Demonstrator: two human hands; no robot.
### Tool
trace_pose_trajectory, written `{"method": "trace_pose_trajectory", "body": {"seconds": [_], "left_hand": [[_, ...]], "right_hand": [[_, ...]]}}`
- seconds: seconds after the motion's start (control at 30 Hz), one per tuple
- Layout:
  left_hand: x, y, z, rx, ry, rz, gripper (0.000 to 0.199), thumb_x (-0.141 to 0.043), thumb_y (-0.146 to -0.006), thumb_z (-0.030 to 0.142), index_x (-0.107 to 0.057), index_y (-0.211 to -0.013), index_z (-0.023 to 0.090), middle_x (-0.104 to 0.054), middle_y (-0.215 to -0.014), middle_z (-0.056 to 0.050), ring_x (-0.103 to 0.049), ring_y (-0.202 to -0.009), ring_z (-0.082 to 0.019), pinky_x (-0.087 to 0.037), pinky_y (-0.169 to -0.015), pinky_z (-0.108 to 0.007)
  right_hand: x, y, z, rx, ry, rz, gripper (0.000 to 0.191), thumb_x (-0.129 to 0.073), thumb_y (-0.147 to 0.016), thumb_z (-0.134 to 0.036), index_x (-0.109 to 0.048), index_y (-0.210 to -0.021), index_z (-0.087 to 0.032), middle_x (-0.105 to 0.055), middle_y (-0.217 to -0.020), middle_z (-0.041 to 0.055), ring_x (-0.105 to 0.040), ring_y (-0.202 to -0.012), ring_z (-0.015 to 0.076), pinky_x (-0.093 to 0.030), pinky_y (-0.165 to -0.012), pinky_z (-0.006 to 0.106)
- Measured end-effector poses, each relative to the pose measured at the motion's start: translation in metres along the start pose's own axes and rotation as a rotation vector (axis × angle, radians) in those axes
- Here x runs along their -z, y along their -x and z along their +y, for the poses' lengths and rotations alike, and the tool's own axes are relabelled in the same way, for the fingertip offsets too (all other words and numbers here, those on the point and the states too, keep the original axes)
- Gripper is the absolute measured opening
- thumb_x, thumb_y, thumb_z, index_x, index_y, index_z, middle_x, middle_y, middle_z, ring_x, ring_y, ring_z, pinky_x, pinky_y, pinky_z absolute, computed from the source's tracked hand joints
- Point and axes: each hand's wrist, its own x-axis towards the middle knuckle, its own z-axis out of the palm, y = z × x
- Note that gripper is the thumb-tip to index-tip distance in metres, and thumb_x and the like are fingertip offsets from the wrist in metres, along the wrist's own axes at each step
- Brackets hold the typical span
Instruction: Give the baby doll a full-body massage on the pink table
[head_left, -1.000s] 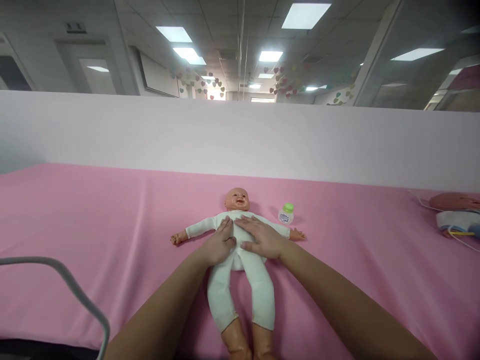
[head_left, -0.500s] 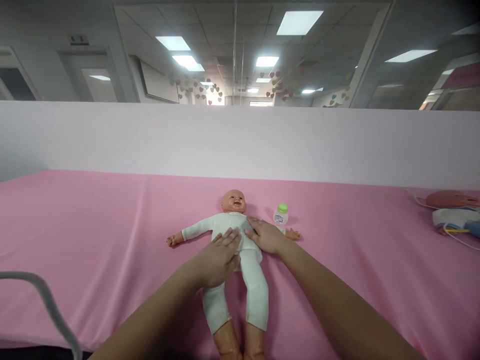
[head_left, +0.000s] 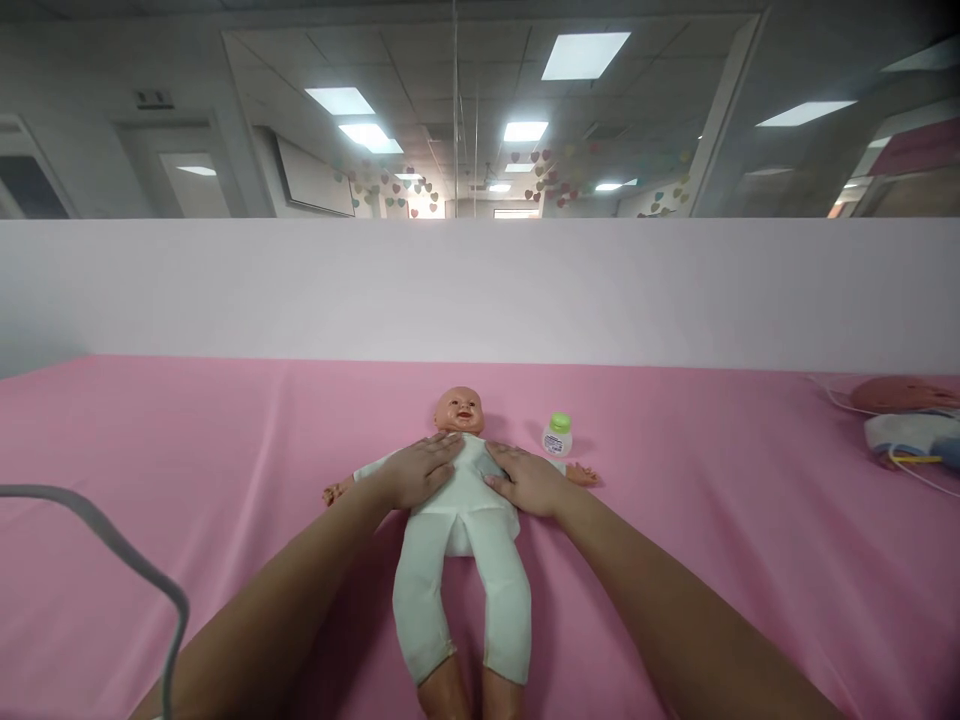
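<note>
A baby doll (head_left: 465, 495) in a pale white suit lies on its back on a pink sheet (head_left: 225, 420), head toward the low wall and arms spread. My left hand (head_left: 421, 472) rests flat on the upper chest, on the left side of the picture, with fingers stretched toward the neck. On the other side of the chest lies my right hand (head_left: 525, 478), also flat, its thumb pointing inward. Neither hand grips anything. A small clear bottle with a green cap (head_left: 557, 436) stands just beyond the doll's arm on the right.
At the far right lie another doll (head_left: 896, 394) and a white and blue bundle (head_left: 907, 436) with white cords. A grey cable (head_left: 112, 535) curves across the lower left. Behind the sheet runs a low white wall (head_left: 480, 290), with glass above it.
My left hand has moved up from the doll's lower belly to its upper chest. My right hand stays on the chest. The grey cable has shifted right, and the view has changed slightly.
</note>
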Motion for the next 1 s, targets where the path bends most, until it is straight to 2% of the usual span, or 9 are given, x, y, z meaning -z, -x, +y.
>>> {"method": "trace_pose_trajectory", "body": {"seconds": [0.17,0.27,0.33,0.43,0.5,0.6,0.7,0.83,1.0], "left_hand": [[-0.004,0.011,-0.017,0.087,0.007,0.047,0.077,-0.024,-0.107,0.063,-0.036,-0.165,0.014,-0.031,-0.172,-0.011,-0.025,-0.161,-0.026,-0.02,-0.132,-0.043],[-0.008,0.021,-0.024,0.128,-0.027,0.068,0.08,-0.025,-0.106,0.065,-0.033,-0.166,0.012,-0.029,-0.173,-0.014,-0.026,-0.161,-0.029,-0.021,-0.132,-0.046],[-0.012,0.026,-0.028,0.131,-0.036,0.09,0.077,-0.025,-0.107,0.063,-0.034,-0.166,0.014,-0.03,-0.172,-0.014,-0.029,-0.16,-0.029,-0.021,-0.131,-0.047],[-0.022,0.03,-0.031,0.112,-0.021,0.138,0.07,-0.023,-0.108,0.058,-0.036,-0.165,0.019,-0.033,-0.172,-0.011,-0.03,-0.16,-0.026,-0.02,-0.132,-0.046],[-0.028,0.031,-0.031,0.098,-0.015,0.158,0.068,-0.023,-0.109,0.054,-0.035,-0.166,0.019,-0.032,-0.172,-0.011,-0.029,-0.16,-0.025,-0.018,-0.132,-0.046],[-0.032,0.03,-0.028,0.069,-0.006,0.152,0.066,-0.026,-0.109,0.051,-0.034,-0.166,0.02,-0.031,-0.173,-0.01,-0.027,-0.161,-0.025,-0.016,-0.132,-0.046],[-0.03,0.03,-0.026,0.063,-0.009,0.121,0.066,-0.026,-0.109,0.05,-0.032,-0.167,0.019,-0.028,-0.173,-0.011,-0.026,-0.161,-0.024,-0.016,-0.132,-0.046],[-0.027,0.032,-0.024,0.067,-0.033,0.083,0.068,-0.026,-0.109,0.051,-0.03,-0.167,0.017,-0.026,-0.174,-0.013,-0.024,-0.162,-0.025,-0.015,-0.132,-0.046],[-0.027,0.032,-0.024,0.063,-0.053,0.07,0.069,-0.025,-0.109,0.054,-0.027,-0.168,0.019,-0.023,-0.175,-0.012,-0.022,-0.162,-0.025,-0.014,-0.132,-0.046]], "right_hand": [[-0.001,-0.001,0.005,-0.021,-0.02,0.002,0.073,-0.042,-0.105,-0.058,-0.033,-0.166,-0.018,-0.037,-0.17,0.0116,-0.037,-0.156,0.0314,-0.031,-0.128,0.051],[-0.001,0.003,0.008,0.001,-0.121,0.053,0.066,-0.044,-0.106,-0.055,-0.04,-0.164,-0.022,-0.039,-0.169,0.0092,-0.037,-0.157,0.0298,-0.03,-0.129,0.053],[-0.001,0.012,0.006,0.078,-0.258,0.095,0.058,-0.046,-0.107,-0.054,-0.053,-0.155,-0.023,-0.048,-0.164,0.009,-0.04,-0.155,0.029,-0.031,-0.129,0.054],[-0.004,0.036,-0.01,0.274,-0.454,0.103,0.042,-0.052,-0.106,-0.05,-0.072,-0.136,-0.029,-0.068,-0.145,0.0072,-0.05,-0.149,0.0282,-0.036,-0.126,0.056],[-0.005,0.051,-0.025,0.366,-0.495,0.014,0.036,-0.052,-0.107,-0.046,-0.073,-0.134,-0.032,-0.068,-0.144,0.0056,-0.05,-0.148,0.0277,-0.034,-0.127,0.057],[-0.004,0.057,-0.043,0.421,-0.416,-0.107,0.04,-0.05,-0.108,-0.044,-0.066,-0.143,-0.033,-0.061,-0.153,0.0055,-0.045,-0.152,0.028,-0.027,-0.129,0.058],[-0.002,0.039,-0.044,0.399,-0.251,-0.136,0.05,-0.048,-0.108,-0.05,-0.054,-0.155,-0.033,-0.047,-0.164,0.0058,-0.037,-0.157,0.0289,-0.019,-0.131,0.059],[-0.004,0.002,-0.021,0.32,-0.092,-0.089,0.072,-0.051,-0.103,-0.064,-0.037,-0.165,-0.029,-0.032,-0.172,0.0081,-0.028,-0.16,0.0316,-0.015,-0.132,0.058],[-0.012,-0.018,0.01,0.058,-0.051,0.025,0.085,-0.042,-0.102,-0.072,-0.026,-0.169,-0.021,-0.03,-0.173,0.0122,-0.029,-0.16,0.0323,-0.028,-0.129,0.053]]}}
